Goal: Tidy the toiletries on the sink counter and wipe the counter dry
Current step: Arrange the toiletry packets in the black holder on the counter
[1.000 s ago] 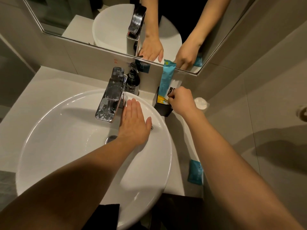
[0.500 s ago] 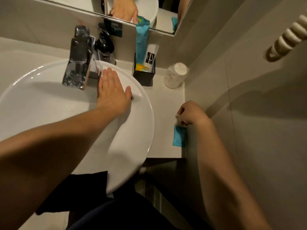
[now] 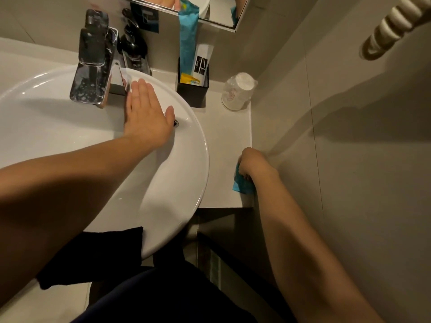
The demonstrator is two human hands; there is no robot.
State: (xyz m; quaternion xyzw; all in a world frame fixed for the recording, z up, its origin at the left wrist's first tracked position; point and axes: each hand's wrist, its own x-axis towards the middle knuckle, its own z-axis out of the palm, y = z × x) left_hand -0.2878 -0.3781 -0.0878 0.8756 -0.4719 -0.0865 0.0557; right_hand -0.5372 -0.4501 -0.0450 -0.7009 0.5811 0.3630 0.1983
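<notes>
left hand (image 3: 147,115): flat, fingers spread, on basin (image 3: 191,173) rim | right hand (image 3: 253,163): curled, apparently gripping blue packet (image 3: 241,186) at counter (image 3: 224,145) edge

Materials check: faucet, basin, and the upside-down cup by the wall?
Faucet: looks like chrome-plated metal, mirror-bright with water spots. Basin: likely glazed white ceramic, smooth with sharp highlights. Cup: clear, either glass or plastic, see-through walls; can't tell which.
</notes>
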